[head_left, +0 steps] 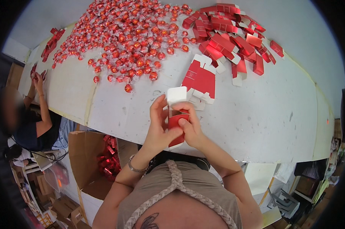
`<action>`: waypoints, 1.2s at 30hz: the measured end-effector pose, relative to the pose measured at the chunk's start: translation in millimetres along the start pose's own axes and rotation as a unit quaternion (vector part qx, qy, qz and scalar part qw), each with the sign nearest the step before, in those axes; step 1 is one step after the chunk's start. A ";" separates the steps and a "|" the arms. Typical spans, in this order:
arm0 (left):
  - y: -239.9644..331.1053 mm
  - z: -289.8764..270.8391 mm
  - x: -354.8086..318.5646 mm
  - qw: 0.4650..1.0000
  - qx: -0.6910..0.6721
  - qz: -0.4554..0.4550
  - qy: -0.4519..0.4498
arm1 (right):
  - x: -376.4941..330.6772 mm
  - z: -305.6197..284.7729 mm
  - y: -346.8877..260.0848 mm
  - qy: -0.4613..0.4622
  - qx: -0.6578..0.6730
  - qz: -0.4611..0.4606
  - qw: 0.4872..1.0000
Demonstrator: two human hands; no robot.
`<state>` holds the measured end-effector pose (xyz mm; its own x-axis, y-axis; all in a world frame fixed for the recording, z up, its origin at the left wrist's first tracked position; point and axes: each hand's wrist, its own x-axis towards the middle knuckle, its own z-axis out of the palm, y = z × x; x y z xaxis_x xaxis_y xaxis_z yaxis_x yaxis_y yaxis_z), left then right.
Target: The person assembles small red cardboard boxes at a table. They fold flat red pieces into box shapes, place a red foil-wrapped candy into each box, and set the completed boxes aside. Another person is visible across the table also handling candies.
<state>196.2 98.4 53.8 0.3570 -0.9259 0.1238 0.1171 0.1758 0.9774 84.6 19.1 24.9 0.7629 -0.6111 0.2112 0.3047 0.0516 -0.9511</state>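
Between my two hands, at the near edge of the table, is a small red carton (pixel 177 121) with its white end flap raised on the far side. My left hand (pixel 160 124) wraps its left side, the fingers bent around it. On the other side my right hand (pixel 192 126) grips the carton, its thumb pressed against the red face. Just beyond my hands lie flat, unfolded red cartons (pixel 200 81) with white flaps. A wide heap of round candies (pixel 136 49) in red and clear wrappers spreads over the far left and middle of the table.
Folded red boxes (pixel 223 42) are piled at the far right. A brown cardboard box (pixel 89 168) holding shiny red pieces stands below the table edge, left of me. Farther left, a co-worker's hands (pixel 38 79) are at the table (pixel 256 122), near more red pieces (pixel 52 44).
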 end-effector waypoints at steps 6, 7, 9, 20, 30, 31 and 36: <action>-9.8 -13.4 -10.4 0.993 0.093 -0.003 -0.067 | 1.4 12.8 3.6 0.092 -0.028 -0.053 0.994; -11.8 -15.4 -8.6 0.990 0.119 0.019 -0.078 | 4.4 11.8 5.5 0.099 -0.072 -0.080 0.989; -10.9 -15.1 -8.4 0.993 0.097 -0.009 -0.074 | 6.8 6.9 6.2 0.097 -0.144 -0.112 0.978; 10.7 -20.4 -3.9 0.990 0.078 -0.095 -0.072 | 17.6 -2.9 -32.1 0.102 0.040 0.069 0.992; 30.0 -15.4 -7.4 0.984 0.103 -0.109 -0.091 | 23.3 -10.1 -53.8 0.077 -0.092 0.082 0.989; 29.1 -14.8 -6.9 0.986 0.098 -0.099 -0.091 | 23.8 -8.3 -53.5 0.081 -0.094 0.081 0.989; 17.5 -14.7 -8.3 0.988 0.097 -0.078 -0.089 | 27.0 -8.3 -47.5 0.089 -0.109 0.094 0.986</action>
<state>208.9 114.1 67.4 0.1770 -0.9840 -0.0197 -0.0275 -0.0250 0.9993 86.0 -6.4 73.9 0.6760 -0.7369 0.0019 0.0221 0.0178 -0.9996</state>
